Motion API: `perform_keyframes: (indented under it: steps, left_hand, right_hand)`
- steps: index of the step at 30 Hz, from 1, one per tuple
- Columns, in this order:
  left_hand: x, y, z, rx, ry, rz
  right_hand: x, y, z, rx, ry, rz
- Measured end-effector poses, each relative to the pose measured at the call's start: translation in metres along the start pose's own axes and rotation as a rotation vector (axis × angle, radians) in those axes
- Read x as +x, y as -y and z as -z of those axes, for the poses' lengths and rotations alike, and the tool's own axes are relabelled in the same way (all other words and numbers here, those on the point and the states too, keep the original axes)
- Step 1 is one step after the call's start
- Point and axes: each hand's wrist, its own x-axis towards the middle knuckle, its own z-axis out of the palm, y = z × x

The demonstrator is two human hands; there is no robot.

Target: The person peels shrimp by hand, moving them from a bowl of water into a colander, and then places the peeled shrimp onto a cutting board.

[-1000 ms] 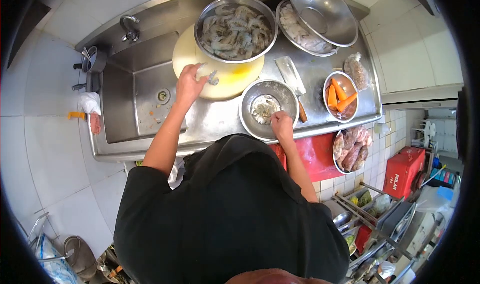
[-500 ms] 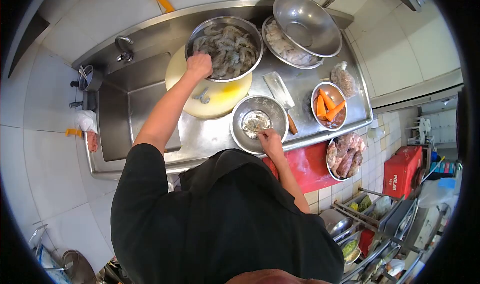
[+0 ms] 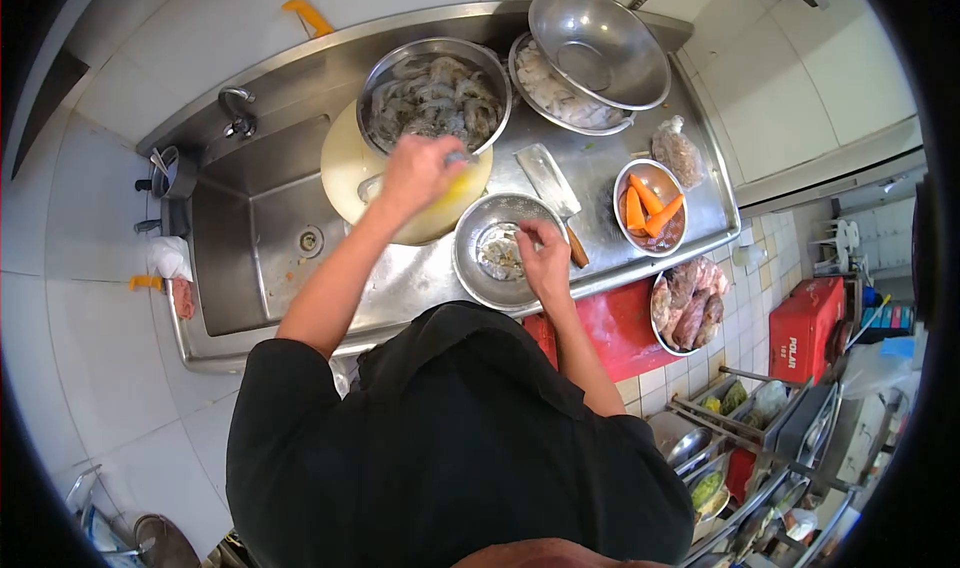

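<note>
My left hand point(image 3: 425, 175) is closed on a grey shrimp point(image 3: 460, 157), blurred by motion, above the round cutting board point(image 3: 345, 183) at the front rim of the shrimp bowl. Behind it, that steel bowl point(image 3: 368, 76) holds many raw grey shrimp point(image 3: 440, 93). My right hand point(image 3: 545, 258) hovers over the right side of a perforated steel colander point(image 3: 470, 278), fingers bent and apart, with nothing visible in them. Pale scraps point(image 3: 497, 253) lie in the colander's bottom. Another small grey piece point(image 3: 370, 188) rests on the board, partly hidden by my left wrist.
A cleaver point(image 3: 548, 180) lies right of the colander. Beyond are a bowl of carrots point(image 3: 653, 208), a tied bag point(image 3: 677, 153), and a large steel bowl point(image 3: 600, 48) over one of pale pieces point(image 3: 560, 93). The sink point(image 3: 250, 233) is left; a meat bowl point(image 3: 690, 308) sits at right.
My left hand has come from the shrimp bowl toward the colander with a shrimp in its fingers. My right hand has lifted off the scraps, and its fingers have spread.
</note>
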Motion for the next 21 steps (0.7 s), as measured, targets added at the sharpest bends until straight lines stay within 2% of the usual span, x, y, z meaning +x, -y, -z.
perform_keyframes:
  steps: [1, 3, 6, 9, 12, 15, 18, 21]
  left_hand:
    - [-0.007, -0.010, -0.011, -0.011, 0.029, -0.032]
    - [-0.021, -0.026, -0.038, -0.212, 0.132, 0.027]
    - [-0.044, -0.033, -0.084, -0.421, 0.265, 0.166]
    - [-0.060, -0.033, -0.108, -0.637, 0.213, 0.292]
    - [-0.075, -0.023, -0.118, -0.691, 0.206, 0.286]
    - [-0.083, -0.005, -0.126, -0.842, 0.397, 0.470]
    - [-0.087, 0.002, -0.130, -0.763, 0.382, 0.453]
    - [-0.081, 0.000, -0.119, -0.830, 0.490, 0.547]
  right_hand:
    - [0.007, 0.013, 0.001, -0.066, -0.040, 0.101]
    - [0.018, 0.029, 0.001, -0.200, -0.124, 0.302]
    - [0.024, 0.017, -0.006, -0.300, -0.091, 0.383]
    - [0.010, -0.011, -0.007, -0.199, 0.147, -0.030]
    - [-0.003, -0.019, -0.004, -0.102, 0.127, -0.021]
    - [-0.009, -0.025, -0.007, -0.091, 0.209, -0.133]
    - [-0.010, -0.035, -0.015, -0.023, 0.272, -0.234]
    - [-0.009, -0.034, -0.014, 0.046, 0.358, -0.352]
